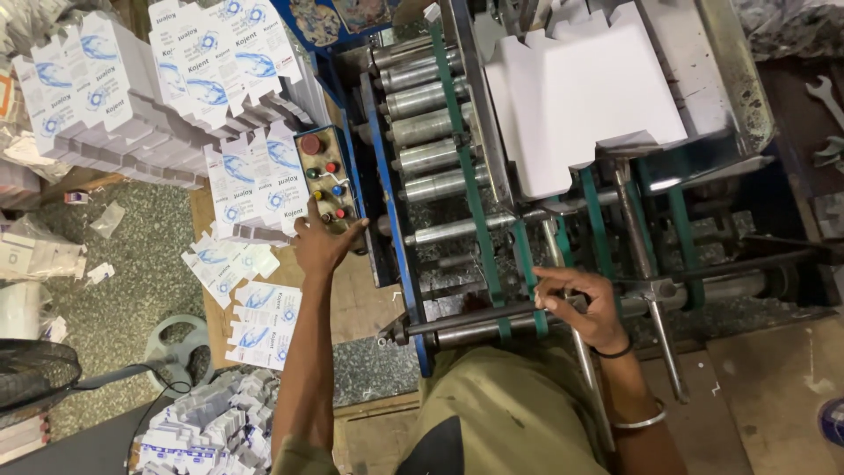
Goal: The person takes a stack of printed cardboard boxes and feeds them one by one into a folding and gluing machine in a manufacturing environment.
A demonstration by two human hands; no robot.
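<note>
**Both hands laid on a carton-feeding machine**

The left hand [321, 242] is stretched out to a small control box [323, 180] fixed on the left side of the blue machine frame [387, 176]. The palm is pressed flat against the near end of the box, with the fingers spread open and the thumb pointing right; nothing is held in it. On the box a large red knob is seen at the far end, and smaller red, green, yellow and blue buttons are set nearer.

The right hand [585, 308] is placed to the right, near the person's body, at a grey metal rod [576, 347] that runs toward the near edge. The fingers are curled inward over the spot where the rod crosses a dark horizontal bar [492, 317]; whether the rod is truly clasped cannot be told. A dark band and a metal bangle are worn on that wrist.

Farther off, a row of steel rollers [426, 114] is crossed by green belts [466, 176], and a stack of plain white carton blanks [585, 97] is lying on the feed tray at the far right. Printed blue-and-white flat cartons [176, 79] are piled at the far left, and more are scattered on the floor [259, 321] near the left arm.
</note>
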